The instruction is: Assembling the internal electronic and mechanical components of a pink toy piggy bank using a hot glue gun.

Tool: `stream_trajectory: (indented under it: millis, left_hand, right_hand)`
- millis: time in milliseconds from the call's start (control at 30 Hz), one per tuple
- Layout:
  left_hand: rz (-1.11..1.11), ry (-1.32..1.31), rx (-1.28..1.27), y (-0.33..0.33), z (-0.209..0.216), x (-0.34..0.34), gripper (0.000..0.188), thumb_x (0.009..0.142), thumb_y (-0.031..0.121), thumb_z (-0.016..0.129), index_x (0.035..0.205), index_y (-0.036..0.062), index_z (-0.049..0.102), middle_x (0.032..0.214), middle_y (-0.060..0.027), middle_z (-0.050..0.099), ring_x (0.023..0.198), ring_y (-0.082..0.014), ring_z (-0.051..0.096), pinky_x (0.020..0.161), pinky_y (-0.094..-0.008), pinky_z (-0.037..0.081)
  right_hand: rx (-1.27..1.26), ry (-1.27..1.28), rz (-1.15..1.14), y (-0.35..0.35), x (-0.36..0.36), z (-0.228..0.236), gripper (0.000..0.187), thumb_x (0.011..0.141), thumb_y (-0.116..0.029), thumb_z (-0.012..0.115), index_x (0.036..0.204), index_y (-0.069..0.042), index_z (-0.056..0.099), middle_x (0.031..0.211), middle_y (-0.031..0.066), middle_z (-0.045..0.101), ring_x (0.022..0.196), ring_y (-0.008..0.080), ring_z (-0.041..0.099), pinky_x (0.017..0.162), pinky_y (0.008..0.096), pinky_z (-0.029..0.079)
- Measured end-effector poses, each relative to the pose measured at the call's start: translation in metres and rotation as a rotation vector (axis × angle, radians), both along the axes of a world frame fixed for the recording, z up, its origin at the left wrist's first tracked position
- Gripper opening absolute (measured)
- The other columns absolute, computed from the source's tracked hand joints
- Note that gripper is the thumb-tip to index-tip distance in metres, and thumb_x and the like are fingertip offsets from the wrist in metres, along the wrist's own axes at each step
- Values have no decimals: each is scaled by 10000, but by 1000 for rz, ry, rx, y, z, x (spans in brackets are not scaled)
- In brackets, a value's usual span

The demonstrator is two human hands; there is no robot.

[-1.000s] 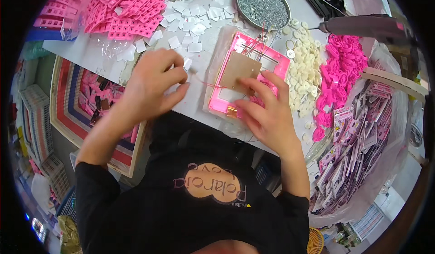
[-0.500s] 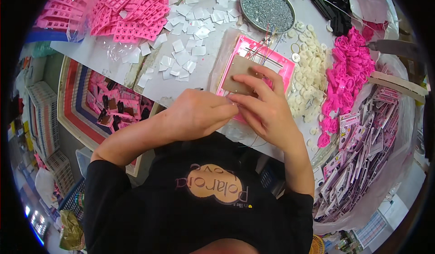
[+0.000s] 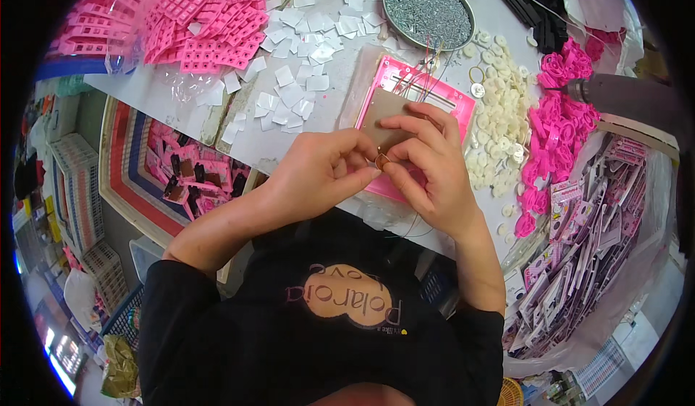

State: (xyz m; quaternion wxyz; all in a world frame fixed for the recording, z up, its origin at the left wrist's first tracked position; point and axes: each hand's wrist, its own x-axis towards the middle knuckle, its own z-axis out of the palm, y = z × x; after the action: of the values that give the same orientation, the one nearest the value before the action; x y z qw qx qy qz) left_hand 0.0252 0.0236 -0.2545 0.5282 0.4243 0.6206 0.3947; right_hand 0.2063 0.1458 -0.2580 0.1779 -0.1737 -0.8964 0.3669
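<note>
Two bare hands meet over a pink frame (image 3: 463, 109). The fingertips of the left hand (image 3: 304, 178) and right hand (image 3: 438, 178) come close together around a small coppery piece (image 3: 380, 161) (which hand grips it, I cannot tell). The right hand's other fingers curl, slightly apart, over a brown board (image 3: 380, 109) set on the frame. Beyond the fingertips run thin wires (image 3: 416, 78); left of them lie scattered white squares (image 3: 293, 96), and right, cream discs (image 3: 496, 120).
</note>
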Motion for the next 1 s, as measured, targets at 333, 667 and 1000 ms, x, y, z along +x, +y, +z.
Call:
stream_trajectory:
  millis: [333, 667, 1000]
  left_hand:
    - [-69, 119, 107, 1, -4, -5, 159, 853, 104, 711, 982, 18, 681, 749, -92, 677, 622, -135, 590, 589, -280, 475]
    - [-15, 160, 164, 2, -7, 4, 125, 820, 80, 693, 932, 29, 670, 707, -93, 647, 593, -187, 603, 569, -315, 474]
    - [-34, 282, 129, 1, -1, 3, 130, 805, 87, 694, 917, 45, 644, 595, -49, 532, 526, -180, 567, 514, -313, 448]
  right_hand:
    - [18, 15, -14, -3, -1, 0, 139, 753, -71, 748, 842, -76, 641, 1223, 54, 630, 1280, 377, 439, 1028, 473, 394]
    - [13, 46, -20, -6, -2, -3, 138, 739, -59, 744, 818, -78, 633, 1218, 51, 634, 1265, 379, 450, 1027, 466, 393]
    - [3, 100, -60, -3, 0, -5, 130, 727, -59, 742, 793, -74, 630, 1200, 61, 644, 1254, 383, 458, 1011, 470, 405]
